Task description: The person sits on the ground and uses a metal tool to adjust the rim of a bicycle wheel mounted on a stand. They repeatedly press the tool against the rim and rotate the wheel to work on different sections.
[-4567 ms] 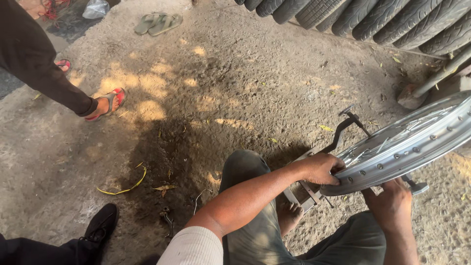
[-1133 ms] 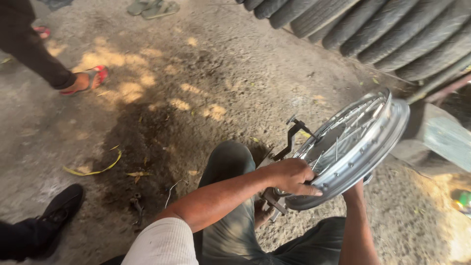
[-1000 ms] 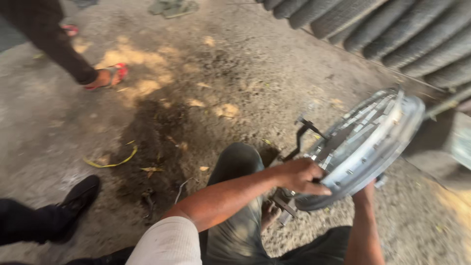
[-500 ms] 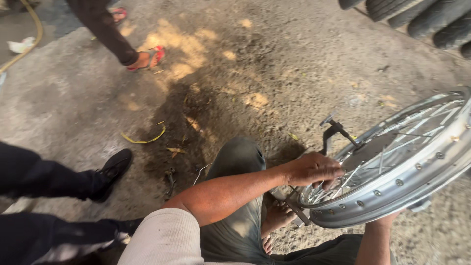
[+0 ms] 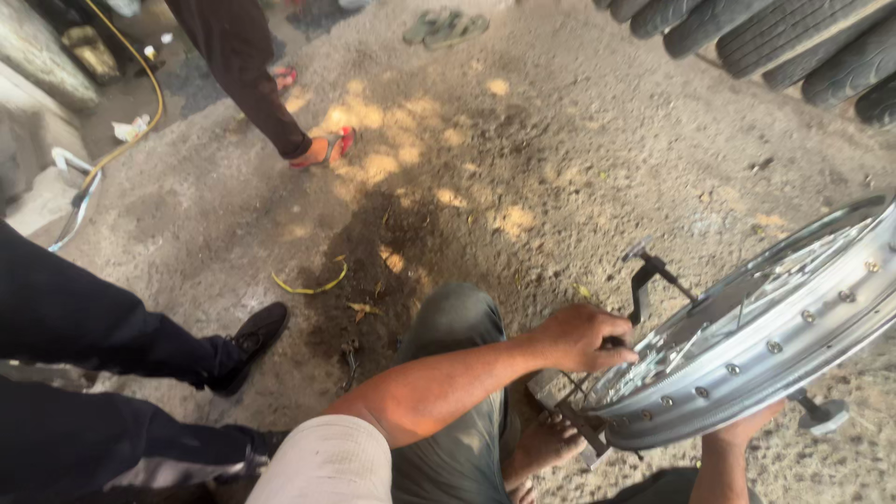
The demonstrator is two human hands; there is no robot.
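Item: spoked wheel rim (image 5: 775, 345), silver, tilted, lying across the seated person's lap at the right of the view, its axle end (image 5: 821, 415) sticking out below.

Left hand (image 5: 583, 336): grip closing over the near edge of the rim among the spokes, holding it firm.

Right hand (image 5: 742, 439): reaching up beneath the rim and touching its underside; whether its grip is closing, I cannot tell.

Also present: black metal bracket (image 5: 649, 275) just behind the rim; stacked tyres (image 5: 775, 37); another person's black shoe (image 5: 247, 345) on the dirt floor (image 5: 579, 159).

Handling note: steadying probably works best with both hands bracing opposite sides, fingers staying clear of the spokes.
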